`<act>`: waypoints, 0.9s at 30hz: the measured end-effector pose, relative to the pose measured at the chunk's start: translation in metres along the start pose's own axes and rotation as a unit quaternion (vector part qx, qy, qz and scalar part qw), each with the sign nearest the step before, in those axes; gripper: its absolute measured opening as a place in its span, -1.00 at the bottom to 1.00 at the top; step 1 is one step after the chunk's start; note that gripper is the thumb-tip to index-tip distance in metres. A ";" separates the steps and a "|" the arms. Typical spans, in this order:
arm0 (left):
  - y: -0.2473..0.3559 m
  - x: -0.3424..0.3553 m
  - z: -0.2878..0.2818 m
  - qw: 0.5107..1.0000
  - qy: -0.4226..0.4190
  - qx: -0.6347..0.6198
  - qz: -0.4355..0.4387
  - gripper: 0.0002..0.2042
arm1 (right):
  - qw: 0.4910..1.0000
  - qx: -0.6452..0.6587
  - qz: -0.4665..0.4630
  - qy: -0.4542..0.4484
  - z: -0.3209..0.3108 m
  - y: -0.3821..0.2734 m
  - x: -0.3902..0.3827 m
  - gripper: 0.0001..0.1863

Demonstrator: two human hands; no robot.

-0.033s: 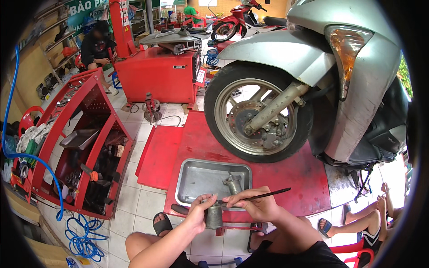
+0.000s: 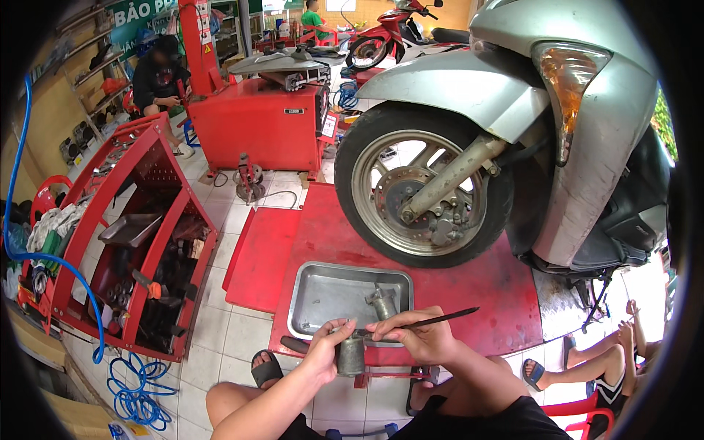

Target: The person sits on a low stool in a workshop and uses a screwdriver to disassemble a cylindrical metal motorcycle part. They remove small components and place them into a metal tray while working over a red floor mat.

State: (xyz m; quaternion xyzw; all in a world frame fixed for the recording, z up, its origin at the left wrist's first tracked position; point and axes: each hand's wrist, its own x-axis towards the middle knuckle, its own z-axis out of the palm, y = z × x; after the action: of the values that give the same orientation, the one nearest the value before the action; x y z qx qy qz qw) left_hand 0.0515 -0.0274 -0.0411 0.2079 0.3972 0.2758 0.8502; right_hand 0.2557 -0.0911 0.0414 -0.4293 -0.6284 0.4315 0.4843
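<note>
My left hand (image 2: 327, 353) is closed around a grey metal cylinder (image 2: 351, 358), shaped like a small motor housing, held upright before my knees. Pinched in my right hand (image 2: 418, 339) is a thin dark stick-like tool (image 2: 453, 315). Its long end points up to the right, while its other end meets the top of the cylinder, where my fingers partly hide the contact. Just beyond both hands, a shallow metal tray (image 2: 323, 293) rests on the red platform. A second grey cylindrical metal part (image 2: 381, 302) lies tilted in its right side.
A silver scooter's front wheel (image 2: 425, 183) stands on the red lift platform (image 2: 330, 227). Left are a red tool cart (image 2: 165, 257) and a coiled blue hose (image 2: 139, 392). A red machine (image 2: 253, 128) stands behind. Someone's legs (image 2: 598, 361) reach in at right; others sit farther back.
</note>
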 end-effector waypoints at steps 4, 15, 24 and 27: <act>0.004 -0.002 -0.004 0.999 0.001 -0.002 0.032 -0.46 | 0.997 0.024 -0.030 0.060 0.011 0.006 -0.002 -0.88; 0.011 -0.013 0.004 0.993 0.030 0.033 0.113 -0.54 | 0.984 0.063 -0.101 0.133 0.028 0.012 -0.003 -0.80; 0.010 -0.013 0.007 0.991 0.027 0.041 0.124 -0.52 | 0.982 0.068 -0.100 0.143 0.028 0.009 -0.004 -0.83; 0.009 -0.011 0.006 0.990 0.019 0.034 0.133 -0.52 | 0.982 0.068 -0.096 0.145 0.027 0.010 -0.004 -0.84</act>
State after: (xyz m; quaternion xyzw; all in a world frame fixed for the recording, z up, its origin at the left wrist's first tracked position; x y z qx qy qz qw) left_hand 0.0476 -0.0287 -0.0260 0.2823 0.3913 0.3769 0.7907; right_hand 0.2312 -0.0963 0.0266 -0.3914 -0.5586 0.3582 0.6376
